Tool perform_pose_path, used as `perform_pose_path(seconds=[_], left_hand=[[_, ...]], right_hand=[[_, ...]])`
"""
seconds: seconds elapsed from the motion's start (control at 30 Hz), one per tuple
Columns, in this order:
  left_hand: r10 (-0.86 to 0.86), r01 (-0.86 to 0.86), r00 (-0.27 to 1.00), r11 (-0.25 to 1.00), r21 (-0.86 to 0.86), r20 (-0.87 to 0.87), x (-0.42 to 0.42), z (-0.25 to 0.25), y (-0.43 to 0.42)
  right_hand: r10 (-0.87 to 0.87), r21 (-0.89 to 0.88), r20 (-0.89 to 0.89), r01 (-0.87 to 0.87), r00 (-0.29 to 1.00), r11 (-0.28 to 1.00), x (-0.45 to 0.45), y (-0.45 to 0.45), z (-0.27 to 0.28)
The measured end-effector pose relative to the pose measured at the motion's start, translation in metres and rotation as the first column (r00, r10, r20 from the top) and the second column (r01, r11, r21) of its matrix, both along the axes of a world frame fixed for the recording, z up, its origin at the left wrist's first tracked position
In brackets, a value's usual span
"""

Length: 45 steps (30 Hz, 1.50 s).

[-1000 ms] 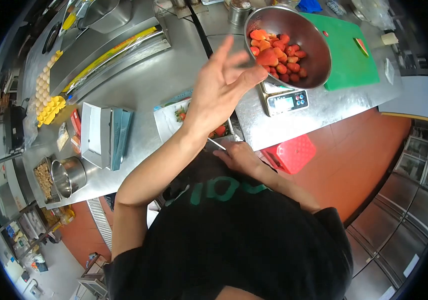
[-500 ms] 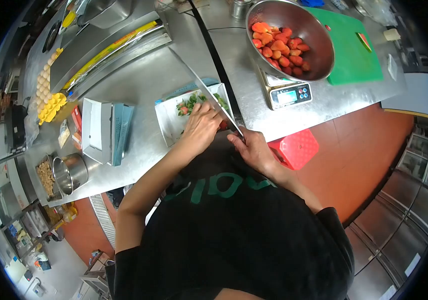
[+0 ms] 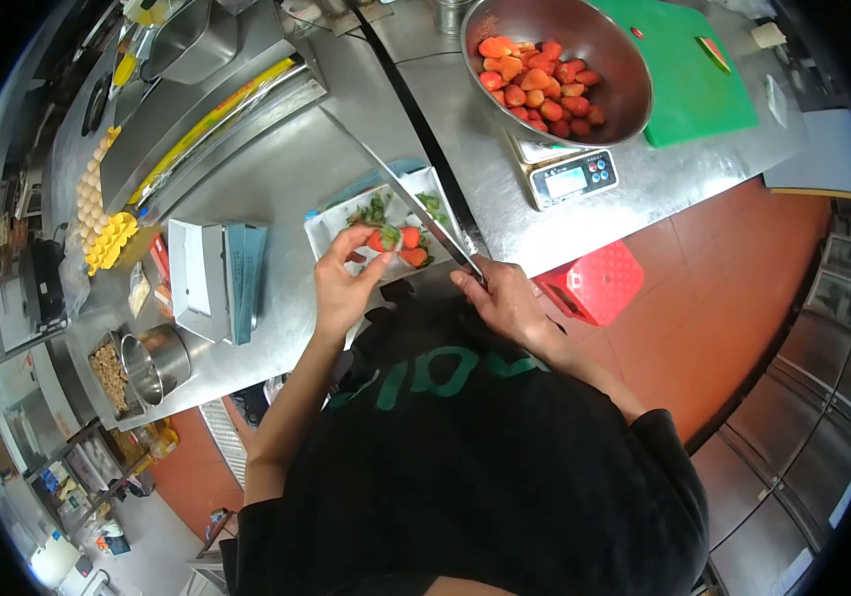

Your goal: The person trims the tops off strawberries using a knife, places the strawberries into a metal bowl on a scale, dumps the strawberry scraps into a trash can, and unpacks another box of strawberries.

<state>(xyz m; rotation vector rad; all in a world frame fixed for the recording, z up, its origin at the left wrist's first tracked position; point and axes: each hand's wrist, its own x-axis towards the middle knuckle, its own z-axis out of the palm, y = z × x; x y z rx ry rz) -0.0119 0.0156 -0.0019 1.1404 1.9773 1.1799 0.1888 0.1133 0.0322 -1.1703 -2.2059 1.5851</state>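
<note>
Between its thumb and fingers, my left hand (image 3: 346, 281) holds a strawberry (image 3: 382, 238) with green leaves, over a white box (image 3: 321, 236). My right hand (image 3: 508, 301) is closed round the handle of a long knife (image 3: 395, 184), whose blade points up and left across the box. Inside the box lie more red strawberries (image 3: 412, 256) and green leafy tops (image 3: 432, 207). Beyond, a steel bowl (image 3: 616, 74) of hulled strawberries rests on a digital scale (image 3: 574, 179).
A green cutting board (image 3: 698, 99) lies right of the bowl. At left are an open box (image 3: 197, 278), steel pot (image 3: 155, 363), egg tray (image 3: 110, 241) and film dispenser (image 3: 217, 119). Below the counter edge stands a red stool (image 3: 599, 283).
My left hand has come down from beside the bowl to the white box and now holds a strawberry. The knife, mostly hidden at first, now shows across the box.
</note>
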Motion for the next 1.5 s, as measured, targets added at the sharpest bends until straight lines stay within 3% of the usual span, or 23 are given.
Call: perform_pose_path(seconds=[0.07, 0.1, 0.13, 0.23, 0.3, 0.33, 0.4, 0.43, 0.57, 0.7, 0.8, 0.93, 1.1, 1.2, 1.33, 1.43, 1.5], left_hand=[[0.128, -0.143, 0.949, 0.989, 0.031, 0.289, -0.003, -0.007, -0.008], [0.165, -0.199, 0.932, 0.977, 0.075, 0.323, 0.000, -0.004, -0.008], [0.173, -0.207, 0.930, 0.975, 0.075, 0.324, 0.003, 0.003, -0.007], [0.147, -0.175, 0.965, 0.978, 0.117, 0.218, 0.009, 0.013, -0.010], [0.153, -0.155, 0.957, 0.988, -0.011, 0.246, 0.013, 0.011, -0.016], [0.152, -0.153, 0.957, 0.988, -0.013, 0.247, 0.014, 0.016, -0.017], [0.138, -0.119, 0.792, 0.990, -0.072, 0.594, 0.014, 0.029, -0.018], [0.145, -0.098, 0.733, 0.989, -0.107, 0.664, 0.011, 0.025, -0.019], [0.119, -0.009, 0.675, 0.988, -0.154, 0.728, 0.006, 0.020, -0.022], [0.173, -0.030, 0.652, 0.979, -0.203, 0.738, 0.009, 0.024, -0.019], [0.095, -0.065, 0.613, 0.995, -0.070, 0.784, 0.012, 0.017, -0.022], [0.170, -0.013, 0.642, 0.977, -0.211, 0.748, 0.011, 0.030, -0.018], [0.090, 0.012, 0.618, 0.992, -0.123, 0.781, 0.009, 0.035, -0.020], [0.159, -0.059, 0.562, 0.987, -0.152, 0.812, 0.020, 0.060, -0.010], [0.039, 0.018, 0.559, 0.998, -0.059, 0.828, 0.019, 0.020, -0.019], [0.156, -0.193, 0.572, 0.980, -0.053, 0.805, 0.021, 0.004, -0.025], [0.135, -0.183, 0.625, 0.983, -0.024, 0.769, 0.023, 0.009, -0.023]], right_hand=[[0.048, 0.053, 0.022, -0.049, 0.999, 0.997, -0.002, -0.002, -0.014], [0.107, 0.190, -0.004, -0.104, 0.994, 0.976, -0.003, -0.004, -0.022], [0.168, 0.324, -0.022, -0.152, 0.986, 0.934, -0.004, -0.005, -0.026], [0.247, 0.453, -0.020, -0.211, 0.969, 0.866, -0.007, -0.009, -0.023], [0.311, 0.561, 0.056, -0.288, 0.949, 0.776, -0.009, -0.009, -0.017], [0.310, 0.559, 0.057, -0.287, 0.949, 0.778, -0.010, -0.009, -0.015], [0.332, 0.555, 0.076, -0.316, 0.940, 0.770, -0.013, -0.011, -0.011], [0.330, 0.553, 0.075, -0.315, 0.941, 0.771, -0.014, -0.011, -0.010], [0.293, 0.500, 0.028, -0.268, 0.956, 0.824, -0.010, -0.008, -0.019], [0.286, 0.483, 0.052, -0.275, 0.957, 0.831, -0.010, -0.008, -0.013], [0.402, 0.542, 0.010, -0.343, 0.915, 0.767, -0.013, -0.008, -0.008], [0.383, 0.481, 0.010, -0.340, 0.924, 0.808, -0.013, -0.009, -0.015], [0.351, 0.438, -0.008, -0.312, 0.936, 0.843, -0.010, -0.006, -0.023], [0.348, 0.456, 0.018, -0.318, 0.937, 0.831, -0.011, -0.007, -0.018], [0.306, 0.510, 0.056, -0.291, 0.950, 0.810, -0.013, -0.009, -0.018], [0.341, 0.505, -0.020, -0.285, 0.940, 0.815, -0.014, -0.009, -0.007], [0.366, 0.491, -0.014, -0.312, 0.930, 0.813, -0.016, -0.011, -0.001]])
